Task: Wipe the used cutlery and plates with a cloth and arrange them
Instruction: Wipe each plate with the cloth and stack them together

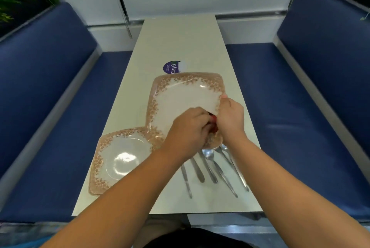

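Note:
A large square plate (186, 97) with a brown flowered rim is at the middle of the table, its near right corner lifted. My right hand (230, 117) grips that plate at its right edge, thumb on the rim. My left hand (188, 129) is closed over the plate's near corner, pressed against the right hand. A small bit of red cloth (213, 120) shows between the two hands; most of it is hidden. A second, smaller plate (112, 159) of the same pattern lies flat at the near left. Several pieces of steel cutlery (210, 167) lie side by side just below my hands.
The narrow pale table (180, 43) runs away from me between two blue padded benches (50, 97). A round purple sticker (170, 67) sits on the table beyond the large plate. Plants stand behind both benches, and a white wall closes the far end.

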`<action>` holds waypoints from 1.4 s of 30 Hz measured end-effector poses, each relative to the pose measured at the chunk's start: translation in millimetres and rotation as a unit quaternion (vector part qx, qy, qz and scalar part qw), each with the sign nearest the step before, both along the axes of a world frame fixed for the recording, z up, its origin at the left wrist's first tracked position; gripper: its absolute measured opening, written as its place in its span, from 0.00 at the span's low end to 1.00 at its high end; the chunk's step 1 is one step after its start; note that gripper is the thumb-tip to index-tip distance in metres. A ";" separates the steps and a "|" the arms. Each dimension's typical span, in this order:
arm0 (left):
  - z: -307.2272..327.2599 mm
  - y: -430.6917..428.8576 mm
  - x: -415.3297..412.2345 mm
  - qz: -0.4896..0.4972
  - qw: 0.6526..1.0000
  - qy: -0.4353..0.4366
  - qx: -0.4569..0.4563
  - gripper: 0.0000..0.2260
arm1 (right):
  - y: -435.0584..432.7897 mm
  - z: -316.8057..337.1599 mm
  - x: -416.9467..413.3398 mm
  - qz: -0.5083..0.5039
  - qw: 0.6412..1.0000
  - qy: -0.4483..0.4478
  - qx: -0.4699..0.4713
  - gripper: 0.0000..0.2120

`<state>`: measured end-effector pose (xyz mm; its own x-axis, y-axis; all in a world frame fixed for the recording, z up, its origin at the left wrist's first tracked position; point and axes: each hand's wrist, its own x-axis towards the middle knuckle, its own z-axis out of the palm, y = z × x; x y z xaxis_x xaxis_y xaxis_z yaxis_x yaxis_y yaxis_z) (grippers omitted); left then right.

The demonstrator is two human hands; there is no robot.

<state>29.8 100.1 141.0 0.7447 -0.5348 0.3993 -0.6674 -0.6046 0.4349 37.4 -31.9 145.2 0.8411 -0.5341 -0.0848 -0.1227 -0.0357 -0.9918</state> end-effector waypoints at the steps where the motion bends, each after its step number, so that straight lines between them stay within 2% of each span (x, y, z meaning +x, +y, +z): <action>1: -1.6 6.8 -2.6 -0.011 1.000 -0.002 0.009 0.07 | -7.2 4.4 0.8 -0.009 1.000 -0.001 -0.005 0.22; 3: -3.3 23.3 6.7 0.022 0.999 -0.002 0.022 0.06 | -18.8 9.6 1.6 -0.013 1.000 -0.004 -0.004 0.22; 6: 1.8 44.8 42.2 0.167 0.985 0.008 0.034 0.08 | -18.5 14.1 -2.8 0.005 1.000 -0.016 -0.014 0.23; 9: 18.4 41.0 66.8 0.239 0.971 -0.018 -0.011 0.08 | 1.0 12.5 -11.6 0.051 0.998 -0.032 -0.013 0.23; 12: 29.8 12.1 62.1 0.194 0.979 -0.039 -0.056 0.06 | 18.6 9.4 -14.2 0.064 0.997 -0.035 -0.008 0.22; 17: 18.7 -14.7 33.4 0.092 0.994 -0.051 -0.042 0.05 | 18.7 5.5 -12.5 0.056 0.998 -0.013 0.009 0.21; 21: 19.9 15.0 63.1 0.168 0.983 -0.053 -0.045 0.05 | 16.1 0.4 -18.8 0.076 0.997 -0.015 -0.026 0.21; 25: 14.8 63.1 77.7 0.235 0.970 -0.042 0.046 0.07 | 0.6 7.7 -13.4 0.061 0.998 -0.019 -0.008 0.21; 27: 9.9 74.4 64.9 0.215 0.972 -0.017 0.095 0.07 | -7.9 12.3 -8.5 0.042 0.999 -0.007 0.004 0.23; 30: 7.3 70.0 30.8 0.137 0.982 0.038 0.122 0.06 | -17.3 15.9 -0.4 0.000 0.999 0.026 0.025 0.23; 32: 7.3 56.0 8.4 0.081 0.988 0.078 0.109 0.06 | -18.7 15.9 3.3 -0.009 0.998 0.041 0.037 0.23; 35: 6.8 24.4 -7.6 0.023 0.994 0.089 0.063 0.06 | -4.7 10.1 2.8 0.011 0.998 0.040 0.042 0.22; 37: 6.6 6.2 -0.5 0.043 0.996 0.069 0.026 0.07 | 9.5 3.6 0.9 0.020 0.998 0.032 0.052 0.20; 42: 15.5 -1.1 50.8 0.162 0.986 0.012 -0.033 0.05 | 29.8 -1.9 -10.4 0.058 0.998 0.029 0.024 0.20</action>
<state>80.6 99.0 156.5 0.8823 -0.2398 0.4050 -0.4319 -0.7546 0.4940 27.0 -2.1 143.3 0.8899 -0.4275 -0.1590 -0.1783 -0.0053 -0.9840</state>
